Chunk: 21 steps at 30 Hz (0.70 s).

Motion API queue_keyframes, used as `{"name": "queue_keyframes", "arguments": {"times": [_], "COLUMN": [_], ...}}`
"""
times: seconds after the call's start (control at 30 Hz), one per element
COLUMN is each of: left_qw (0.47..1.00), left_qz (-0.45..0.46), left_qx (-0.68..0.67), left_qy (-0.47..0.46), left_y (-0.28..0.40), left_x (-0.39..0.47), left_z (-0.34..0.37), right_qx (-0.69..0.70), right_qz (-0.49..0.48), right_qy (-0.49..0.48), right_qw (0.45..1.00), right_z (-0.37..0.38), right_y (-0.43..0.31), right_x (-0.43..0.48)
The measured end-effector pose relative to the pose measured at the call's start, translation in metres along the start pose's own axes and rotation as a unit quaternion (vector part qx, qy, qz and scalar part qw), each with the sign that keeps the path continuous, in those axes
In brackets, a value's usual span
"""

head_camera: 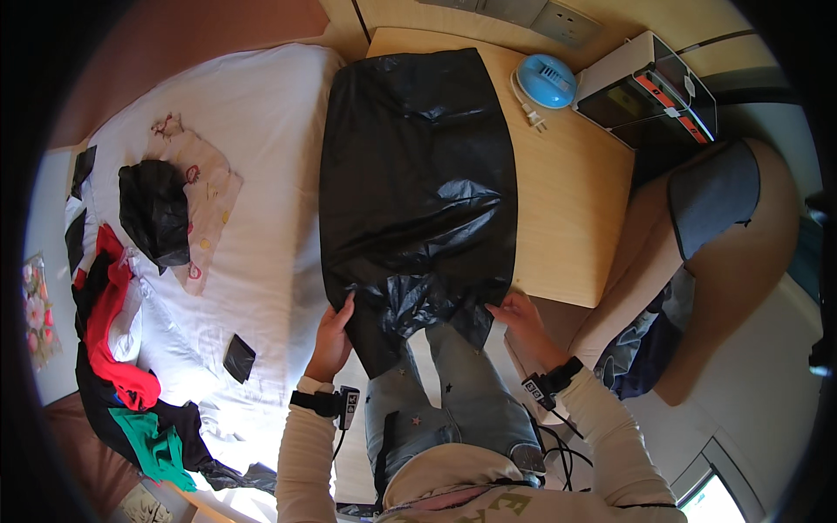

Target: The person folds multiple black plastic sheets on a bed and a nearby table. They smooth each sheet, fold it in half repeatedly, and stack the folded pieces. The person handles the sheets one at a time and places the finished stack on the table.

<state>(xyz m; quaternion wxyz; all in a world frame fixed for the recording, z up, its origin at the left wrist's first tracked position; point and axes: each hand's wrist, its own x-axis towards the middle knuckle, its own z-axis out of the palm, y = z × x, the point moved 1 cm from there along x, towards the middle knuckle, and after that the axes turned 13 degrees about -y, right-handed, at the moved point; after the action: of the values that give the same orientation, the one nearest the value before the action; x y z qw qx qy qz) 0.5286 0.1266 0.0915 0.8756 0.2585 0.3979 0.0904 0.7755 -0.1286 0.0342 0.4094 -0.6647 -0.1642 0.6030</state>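
A large black plastic bag (418, 183) lies spread over the wooden tabletop, its near end hanging down over the edge in front of my jeans. My left hand (332, 337) pinches the bag's left edge near the lower corner. On the opposite side, my right hand (523, 323) grips the bag's right edge between thumb and fingers. Creases and shiny folds run across the bag's near half, between the two hands.
A blue round device with a plug (546, 81) and a white-and-black box (644, 91) stand at the table's back right. Left is a bed (274, 131) with a crumpled black bag (153, 212), a folded black packet (239, 358) and clothes (108, 314). A chair (752, 261) stands right.
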Motion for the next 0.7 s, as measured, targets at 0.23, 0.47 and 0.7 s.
{"name": "queue_keyframes", "arguments": {"times": [0.23, 0.47, 0.7], "left_qw": [0.937, 0.961, 0.994], "left_qz": [-0.084, -0.156, -0.084], "left_qx": [0.325, 0.189, -0.014], "left_qy": [0.092, 0.128, -0.064], "left_y": [0.002, 0.037, 0.099], "left_x": [-0.016, -0.051, -0.04], "left_z": [-0.021, 0.01, 0.035], "right_qx": [0.332, 0.387, 0.363], "right_qz": [0.141, 0.201, -0.024], "right_qy": [-0.128, -0.212, -0.125], "right_qw": [0.924, 0.875, 0.923], "right_z": [-0.03, -0.054, -0.054], "right_y": [-0.013, -0.047, -0.153], "right_x": [-0.044, -0.058, -0.024]}}
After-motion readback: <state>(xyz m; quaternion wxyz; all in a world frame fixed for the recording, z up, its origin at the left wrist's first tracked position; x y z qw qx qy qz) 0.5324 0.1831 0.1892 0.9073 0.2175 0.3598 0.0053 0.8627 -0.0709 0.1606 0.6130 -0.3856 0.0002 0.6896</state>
